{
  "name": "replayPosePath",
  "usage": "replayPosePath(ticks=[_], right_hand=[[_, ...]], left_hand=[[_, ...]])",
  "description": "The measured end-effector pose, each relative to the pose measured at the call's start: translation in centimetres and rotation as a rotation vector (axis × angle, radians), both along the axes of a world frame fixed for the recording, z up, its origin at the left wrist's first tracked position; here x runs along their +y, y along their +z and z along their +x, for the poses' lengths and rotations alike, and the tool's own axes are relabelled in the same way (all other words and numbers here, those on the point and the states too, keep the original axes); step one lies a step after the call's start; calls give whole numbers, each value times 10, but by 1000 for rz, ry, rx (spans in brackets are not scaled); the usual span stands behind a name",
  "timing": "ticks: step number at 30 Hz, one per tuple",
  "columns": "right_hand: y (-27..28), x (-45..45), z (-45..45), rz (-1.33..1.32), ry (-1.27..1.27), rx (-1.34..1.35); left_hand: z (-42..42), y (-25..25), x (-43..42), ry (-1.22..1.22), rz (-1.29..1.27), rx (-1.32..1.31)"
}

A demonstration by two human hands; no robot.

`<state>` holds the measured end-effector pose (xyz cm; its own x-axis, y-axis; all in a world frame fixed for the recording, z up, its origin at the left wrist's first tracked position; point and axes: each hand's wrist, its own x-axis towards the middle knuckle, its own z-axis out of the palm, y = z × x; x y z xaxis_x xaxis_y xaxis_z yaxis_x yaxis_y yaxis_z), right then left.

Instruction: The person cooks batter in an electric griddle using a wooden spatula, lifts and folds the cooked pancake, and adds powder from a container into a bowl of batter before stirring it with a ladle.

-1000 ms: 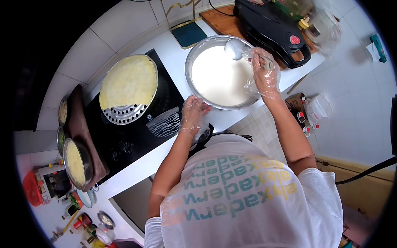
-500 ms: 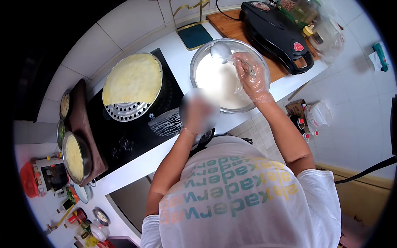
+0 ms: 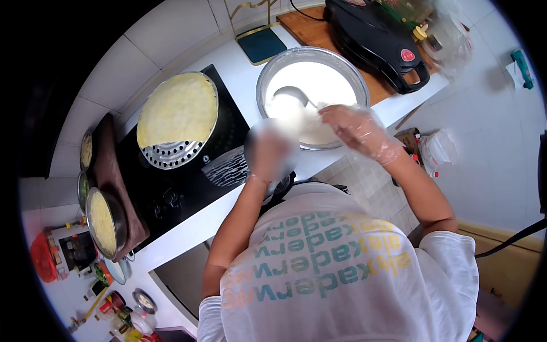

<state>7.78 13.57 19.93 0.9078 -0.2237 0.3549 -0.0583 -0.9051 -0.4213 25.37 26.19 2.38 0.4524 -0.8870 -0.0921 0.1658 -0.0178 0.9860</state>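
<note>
My right hand [image 3: 360, 130], in a clear plastic glove, is closed around the handle of a metal ladle [image 3: 292, 92]. The ladle's bowl is in the white liquid [image 3: 319, 77] that fills a wide metal basin [image 3: 365, 94]. At the basin's near left side is my left hand [image 3: 269, 155]. A blurred patch covers its fingers, so whether it holds anything is hidden. On the black cooktop [image 3: 162, 196] to the left, a round yellowish flat sheet [image 3: 179, 108] lies over a perforated metal tray [image 3: 179, 154], whose near end shows uncovered.
A black electric griddle [image 3: 370, 45] sits on a wooden board [image 3: 307, 28] behind the basin. A dark green gold-framed stand [image 3: 261, 44] is by the wall. Left of the cooktop are a bowl of pale yellow food [image 3: 102, 225] and smaller bowls. Bottles and bags stand on the floor at right.
My right hand has moved right and down, and the ladle has gone from the basin's far side toward its near left. The left hand stays about where it was.
</note>
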Motion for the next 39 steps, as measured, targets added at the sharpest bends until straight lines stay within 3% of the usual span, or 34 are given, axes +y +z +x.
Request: replayPosePath(ticks=[2, 7, 10, 16, 19, 20, 22, 32, 36, 37, 39], right_hand=[[8, -7, -14, 68, -125, -90], [-9, -29, -17, 776, -621, -492], [-26, -55, -16, 675, -675, -471], [-48, -59, 11, 925, -721, -430], [-52, -54, 14, 994, -597, -406], [-52, -52, 14, 956, -567, -370], [-51, -47, 11, 882, -511, -297], [-3, -32, -36, 1000, -453, 26], [9, -45, -55, 620, -448, 68], [8, -47, -55, 744, -517, -15], [2, -59, -60, 597, -513, -23]], left_hand=[[3, -1, 2, -29, 30, -15], [2, -11, 0, -6, -53, 3], [2, 0, 1, -10, 38, 0], [0, 21, 3, -21, 91, 49], [-11, 53, -1, 95, 158, 353], [-14, 66, -1, 154, 195, 501], [-15, 63, 0, 170, 191, 489], [-17, 62, 1, 211, 233, 438], [-17, 62, 0, 198, 249, 420], [-17, 60, -1, 210, 255, 419], [-19, 62, -1, 217, 248, 433]])
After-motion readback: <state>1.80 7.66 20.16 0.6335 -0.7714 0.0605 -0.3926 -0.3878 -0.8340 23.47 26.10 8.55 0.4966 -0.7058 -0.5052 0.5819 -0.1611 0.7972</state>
